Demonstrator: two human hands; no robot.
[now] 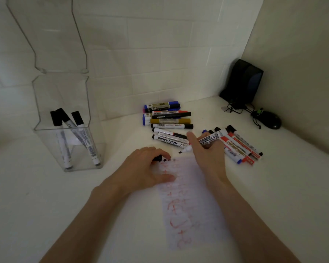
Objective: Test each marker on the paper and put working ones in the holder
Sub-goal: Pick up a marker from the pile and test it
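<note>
Gripping a white uncapped marker (209, 139), the right hand (209, 158) aims its tip left, near the red-scribbled paper's (190, 205) far edge. Left hand (144, 168) (clutching a black cap (157, 158)) pins it.

marker piles (167, 118) behind, holder (68, 130) left

White tiled wall (160, 44) 9 to 1 o'clock; plain beige wall (302, 63) at 2-3. White tabletop (36, 196), dim light. Blk speaker (243, 82) & mouse (272, 121) in corner at 2.
</note>
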